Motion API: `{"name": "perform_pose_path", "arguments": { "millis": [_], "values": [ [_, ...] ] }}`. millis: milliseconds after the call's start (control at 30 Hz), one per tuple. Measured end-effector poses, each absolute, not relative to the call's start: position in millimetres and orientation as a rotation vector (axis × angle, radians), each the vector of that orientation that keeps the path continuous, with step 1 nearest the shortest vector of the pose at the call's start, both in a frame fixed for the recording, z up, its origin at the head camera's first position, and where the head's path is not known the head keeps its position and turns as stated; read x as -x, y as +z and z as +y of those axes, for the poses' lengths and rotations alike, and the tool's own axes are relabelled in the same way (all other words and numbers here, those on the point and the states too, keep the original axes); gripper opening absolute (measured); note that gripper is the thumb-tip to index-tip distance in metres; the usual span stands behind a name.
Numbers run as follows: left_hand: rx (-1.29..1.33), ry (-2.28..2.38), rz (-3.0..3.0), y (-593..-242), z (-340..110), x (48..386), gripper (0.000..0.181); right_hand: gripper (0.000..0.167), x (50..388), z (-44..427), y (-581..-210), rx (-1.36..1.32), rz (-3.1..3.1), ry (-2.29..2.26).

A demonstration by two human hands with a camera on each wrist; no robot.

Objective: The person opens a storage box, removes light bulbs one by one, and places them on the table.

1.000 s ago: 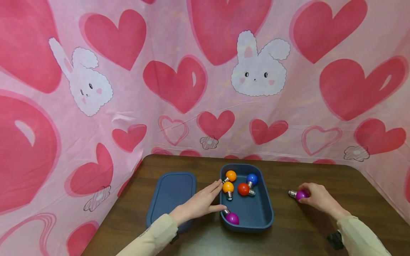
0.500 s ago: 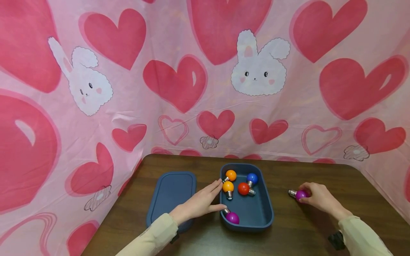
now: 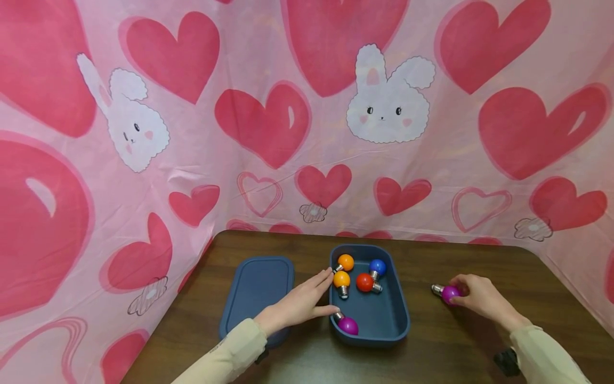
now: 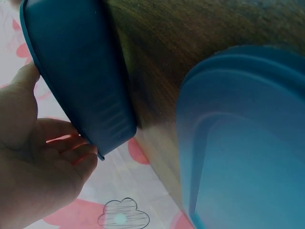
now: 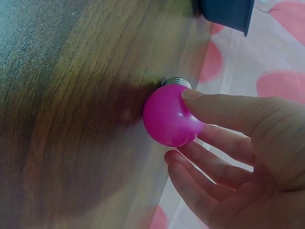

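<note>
The right hand (image 3: 479,296) pinched a purple bulb (image 3: 450,295), seemingly best gripped gently, on or just above the table (image 3: 429,333) right of the box (image 3: 366,342), which the left hand (image 3: 299,305) touched, thumb and fingers apart.

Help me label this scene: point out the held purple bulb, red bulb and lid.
Held purple bulb (image 5: 167,117), right wrist view, its globe.
Red bulb (image 3: 364,282), head view, its globe.
Lid (image 3: 256,290), head view, flat middle.

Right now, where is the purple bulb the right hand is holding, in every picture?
Head: the purple bulb is low, on the right side, in the right hand.
Left wrist: not in it.
Right wrist: near the middle, by the thumb.
Shared landmark: the blue box, in all three.
</note>
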State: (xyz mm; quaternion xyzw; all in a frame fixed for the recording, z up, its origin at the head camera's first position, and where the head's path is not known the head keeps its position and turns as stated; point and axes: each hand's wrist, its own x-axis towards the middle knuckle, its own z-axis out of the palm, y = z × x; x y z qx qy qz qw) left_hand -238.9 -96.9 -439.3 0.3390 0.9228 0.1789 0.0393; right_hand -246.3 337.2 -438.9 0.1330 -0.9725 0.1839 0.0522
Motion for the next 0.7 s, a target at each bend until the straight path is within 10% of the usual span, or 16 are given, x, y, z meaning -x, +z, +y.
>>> {"name": "perform_pose_path", "arguments": {
  "millis": [700],
  "values": [
    [-1.055,0.557,2.823,-440.6,-98.7,239.2,0.083,0.025,244.0,335.5,-437.6,-0.419,-2.963,0.578]
  ]
}}
